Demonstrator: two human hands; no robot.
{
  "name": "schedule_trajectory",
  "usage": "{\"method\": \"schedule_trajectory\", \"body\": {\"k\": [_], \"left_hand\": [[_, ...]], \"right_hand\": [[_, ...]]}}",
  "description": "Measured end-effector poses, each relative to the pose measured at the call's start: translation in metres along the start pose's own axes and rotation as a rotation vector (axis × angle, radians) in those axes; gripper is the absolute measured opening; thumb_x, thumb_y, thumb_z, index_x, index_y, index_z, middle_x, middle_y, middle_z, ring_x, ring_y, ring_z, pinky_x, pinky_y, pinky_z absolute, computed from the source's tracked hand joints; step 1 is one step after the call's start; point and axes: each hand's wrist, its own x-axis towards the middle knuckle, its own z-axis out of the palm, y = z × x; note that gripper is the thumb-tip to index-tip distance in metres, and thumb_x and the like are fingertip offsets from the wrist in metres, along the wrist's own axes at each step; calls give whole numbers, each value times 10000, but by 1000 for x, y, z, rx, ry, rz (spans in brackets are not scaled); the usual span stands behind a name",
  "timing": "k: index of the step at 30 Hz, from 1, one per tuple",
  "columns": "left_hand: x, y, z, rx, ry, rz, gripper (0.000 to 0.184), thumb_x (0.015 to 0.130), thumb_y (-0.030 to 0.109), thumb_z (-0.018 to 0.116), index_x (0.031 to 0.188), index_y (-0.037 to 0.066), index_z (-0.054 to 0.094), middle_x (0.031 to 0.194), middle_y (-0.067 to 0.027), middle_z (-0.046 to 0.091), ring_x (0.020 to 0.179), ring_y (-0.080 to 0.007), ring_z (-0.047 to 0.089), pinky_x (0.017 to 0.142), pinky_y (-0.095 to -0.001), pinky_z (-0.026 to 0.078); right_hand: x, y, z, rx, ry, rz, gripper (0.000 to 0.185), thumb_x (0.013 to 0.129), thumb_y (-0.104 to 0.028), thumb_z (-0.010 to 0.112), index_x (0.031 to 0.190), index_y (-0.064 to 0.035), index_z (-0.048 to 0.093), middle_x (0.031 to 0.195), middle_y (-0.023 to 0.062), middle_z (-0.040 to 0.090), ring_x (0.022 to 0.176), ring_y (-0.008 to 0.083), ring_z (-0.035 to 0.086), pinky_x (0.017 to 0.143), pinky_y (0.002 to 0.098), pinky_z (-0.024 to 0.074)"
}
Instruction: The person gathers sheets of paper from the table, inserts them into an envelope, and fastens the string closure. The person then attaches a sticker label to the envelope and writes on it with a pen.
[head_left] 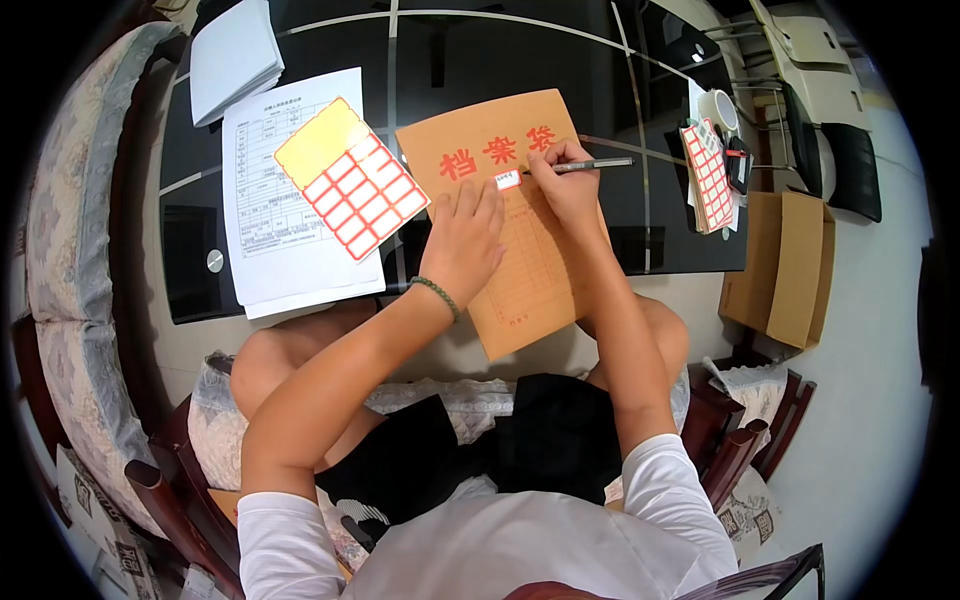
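A brown paper file envelope (530,270) with large red characters lies at a slant over the black table's near edge. On it, below the characters, is a small white label (509,181) with a red border and some handwriting. My right hand (567,188) grips a dark pen (606,163), its tip at the label's right end. My left hand (465,235), a green bead bracelet on its wrist, lies flat on the envelope with fingers stretched toward the label. Left of it, a sheet of red-bordered labels (365,200), partly peeled to yellow backing, rests on printed forms (262,215).
A stack of white paper (235,60) lies at the table's back left. On the right are more label sheets (708,180), a roll of tape (718,110) and a small black object (739,168). An open cardboard box (775,265) stands on the floor beside the table (480,55).
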Motion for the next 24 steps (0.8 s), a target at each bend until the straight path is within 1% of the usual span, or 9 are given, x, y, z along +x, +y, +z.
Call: {"method": "schedule_trajectory", "body": {"k": [4, 10, 13, 24], "left_hand": [[0, 0, 3, -1, 10, 7, 696, 948, 457, 602, 1459, 1, 477, 1486, -112, 479, 1307, -296, 432, 1014, -446, 382], [0, 1, 4, -9, 5, -1, 694, 953, 456, 594, 1460, -3, 475, 1490, -115, 478, 1314, -300, 428, 1023, -448, 378], [0, 2, 4, -7, 1, -2, 700, 954, 456, 592, 1466, -6, 469, 1506, -120, 470, 1326, -303, 421, 1030, -451, 376], [0, 1, 3, -1, -8, 1, 717, 952, 455, 593, 1475, -17, 459, 1515, -121, 467, 1335, -303, 421, 1036, -453, 374]], "right_hand": [[-1, -4, 3, 23, 3, 11, 221, 817, -82, 771, 715, -37, 581, 631, -39, 550, 589, 23, 473, 526, 216, 366], [-5, -10, 7, 28, -31, 51, 264, 810, -86, 787, 664, -31, 574, 617, -22, 575, 581, 32, 478, 514, 226, 367], [-7, -9, 13, 24, -55, -11, 290, 808, -82, 801, 644, -26, 569, 615, -14, 584, 577, 37, 480, 510, 230, 364], [-12, 0, 18, -50, -53, -69, 297, 821, -107, 812, 663, -21, 574, 601, 14, 587, 545, 64, 492, 504, 250, 367]]}}
